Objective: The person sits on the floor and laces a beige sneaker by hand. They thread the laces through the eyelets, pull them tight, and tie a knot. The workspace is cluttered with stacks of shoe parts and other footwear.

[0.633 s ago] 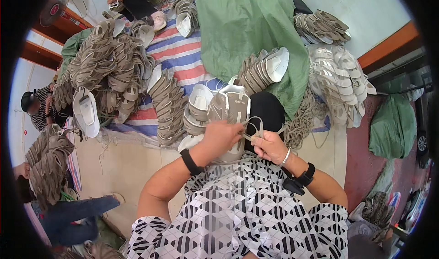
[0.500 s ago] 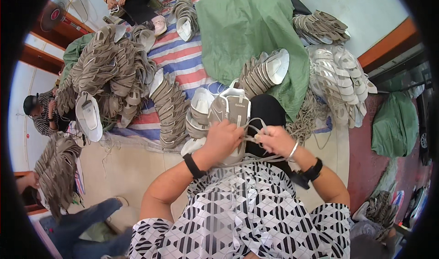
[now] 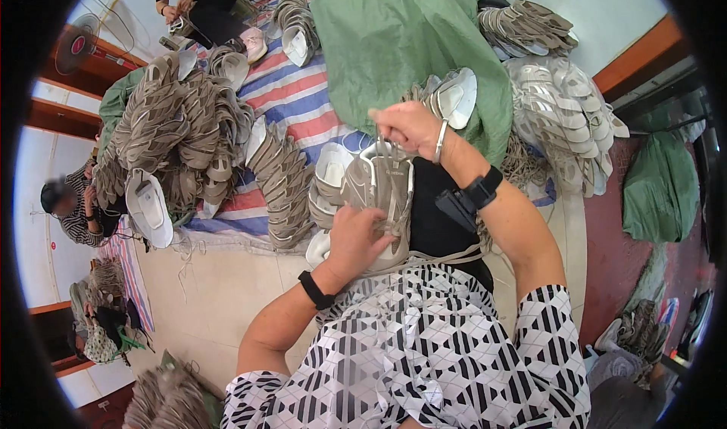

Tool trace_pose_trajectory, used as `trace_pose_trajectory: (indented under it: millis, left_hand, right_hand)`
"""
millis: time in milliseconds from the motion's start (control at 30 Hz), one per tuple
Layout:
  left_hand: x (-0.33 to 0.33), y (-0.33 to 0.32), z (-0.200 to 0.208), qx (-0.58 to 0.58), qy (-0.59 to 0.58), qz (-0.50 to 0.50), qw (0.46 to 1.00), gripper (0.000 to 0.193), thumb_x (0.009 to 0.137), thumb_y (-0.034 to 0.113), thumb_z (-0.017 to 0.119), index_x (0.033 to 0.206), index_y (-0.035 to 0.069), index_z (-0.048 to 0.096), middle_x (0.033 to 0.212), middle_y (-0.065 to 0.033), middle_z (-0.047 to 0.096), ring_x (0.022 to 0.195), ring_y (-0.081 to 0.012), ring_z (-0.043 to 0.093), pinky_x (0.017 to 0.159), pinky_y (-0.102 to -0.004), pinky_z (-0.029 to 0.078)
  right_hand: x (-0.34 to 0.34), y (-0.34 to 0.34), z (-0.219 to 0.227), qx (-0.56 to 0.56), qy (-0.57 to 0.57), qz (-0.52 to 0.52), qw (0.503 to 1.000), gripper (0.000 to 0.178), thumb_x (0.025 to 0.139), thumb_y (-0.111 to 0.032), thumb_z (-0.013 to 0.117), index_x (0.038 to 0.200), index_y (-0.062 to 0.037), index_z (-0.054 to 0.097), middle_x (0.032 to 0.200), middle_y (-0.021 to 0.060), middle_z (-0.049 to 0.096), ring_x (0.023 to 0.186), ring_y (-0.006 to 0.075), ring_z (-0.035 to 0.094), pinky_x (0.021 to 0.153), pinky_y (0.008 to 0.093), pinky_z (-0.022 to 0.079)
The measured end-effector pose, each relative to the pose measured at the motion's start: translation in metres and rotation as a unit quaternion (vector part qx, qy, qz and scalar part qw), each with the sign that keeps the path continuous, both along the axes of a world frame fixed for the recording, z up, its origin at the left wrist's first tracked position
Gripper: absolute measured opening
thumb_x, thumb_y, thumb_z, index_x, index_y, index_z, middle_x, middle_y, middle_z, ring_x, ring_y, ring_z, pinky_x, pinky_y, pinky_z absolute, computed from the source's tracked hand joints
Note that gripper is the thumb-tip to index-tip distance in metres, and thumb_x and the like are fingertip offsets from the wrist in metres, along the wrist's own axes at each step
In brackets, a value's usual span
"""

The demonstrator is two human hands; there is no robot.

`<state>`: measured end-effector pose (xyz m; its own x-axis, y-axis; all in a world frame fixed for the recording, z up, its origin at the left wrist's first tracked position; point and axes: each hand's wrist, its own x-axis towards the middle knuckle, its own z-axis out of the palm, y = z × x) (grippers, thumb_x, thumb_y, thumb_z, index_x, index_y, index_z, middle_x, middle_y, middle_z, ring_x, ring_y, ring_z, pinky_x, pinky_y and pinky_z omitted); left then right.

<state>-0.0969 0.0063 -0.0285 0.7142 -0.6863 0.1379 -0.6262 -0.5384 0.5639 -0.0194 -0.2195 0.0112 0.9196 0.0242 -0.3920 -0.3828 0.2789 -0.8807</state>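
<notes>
A taupe-and-white shoe upper [image 3: 366,188] lies on my lap. My left hand [image 3: 356,238] is closed on its lower part, thumb and fingers at the lacing area. Beyond the upper's far end, my right hand [image 3: 409,128] is raised and pinches a grey-beige shoelace [image 3: 384,150]. Strands of it run down from those fingers over the upper to near my left fingertips. More lace trails across my lap toward the right. The eyelets under my left fingers are mostly hidden.
Nested shoe uppers [image 3: 280,183] stand left of my lap, with a large heap [image 3: 170,118] farther left. A green sheet [image 3: 394,39] lies ahead on a striped tarp [image 3: 291,107]. Pale uppers [image 3: 560,126] are piled at right. Co-workers [image 3: 79,194] sit at left and far left.
My right hand has moved up and away from me, drawing the lace strands out long. My left hand has shifted slightly nearer me. The person carrying uppers at left is out of view.
</notes>
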Motion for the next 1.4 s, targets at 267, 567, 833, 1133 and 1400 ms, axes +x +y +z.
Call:
trace_pose_trajectory:
  millis: [267,567,833,1133,1400]
  left_hand:
    - [0.009,0.008,0.006,-0.086,0.106,0.004,0.991,0.043,0.064,0.015,0.078,0.102,0.011,0.059,0.087,-0.0072,0.053,0.081,-0.0248,0.052,0.074,-0.0374,0.043]
    - [0.010,0.010,0.008,0.006,0.161,-0.011,0.987,0.047,0.065,0.016,0.076,0.106,0.010,0.056,0.093,-0.0073,0.053,0.094,-0.0319,0.049,0.085,-0.0421,0.039]
    - [-0.013,0.023,0.011,-0.012,0.053,0.003,0.999,0.077,0.064,0.019,0.079,0.130,0.006,0.042,0.120,-0.0170,0.043,0.111,-0.0351,0.042,0.095,-0.0407,0.037]
    - [-0.019,0.014,0.009,0.049,0.012,-0.018,0.999,0.084,0.062,0.020,0.079,0.133,0.005,0.036,0.123,-0.0171,0.042,0.111,-0.0353,0.041,0.097,-0.0415,0.035]
    - [0.003,0.029,0.008,-0.021,0.066,-0.027,0.997,0.061,0.071,0.017,0.074,0.125,0.006,0.047,0.112,-0.0146,0.051,0.100,-0.0310,0.051,0.087,-0.0371,0.042]
  right_hand:
    - [-0.034,-0.019,-0.016,-0.300,-0.154,0.209,0.918,0.031,0.076,-0.034,0.069,0.068,-0.0040,0.063,0.057,0.0068,0.055,0.052,0.0144,0.051,0.050,0.0291,0.039]
    - [-0.125,0.040,-0.027,-0.493,-0.089,0.249,0.829,0.035,0.074,-0.035,0.068,0.087,-0.0041,0.061,0.080,0.0193,0.064,0.079,0.0359,0.062,0.072,0.0435,0.048]
    - [-0.098,-0.022,-0.022,-0.078,0.106,0.169,0.977,0.030,0.089,-0.032,0.059,0.074,-0.0060,0.061,0.062,0.0030,0.059,0.045,0.0078,0.045,0.039,0.0238,0.035]
    - [0.030,-0.027,-0.005,-0.174,-0.106,-0.040,0.978,0.040,0.085,-0.039,0.062,0.058,-0.0101,0.055,0.050,-0.0039,0.046,0.044,0.0059,0.040,0.040,0.0245,0.031]
    - [-0.034,-0.039,0.112,-0.435,-0.240,0.205,0.844,0.039,0.080,-0.035,0.065,0.062,-0.0008,0.058,0.052,0.0059,0.049,0.051,0.0115,0.045,0.049,0.0298,0.037]
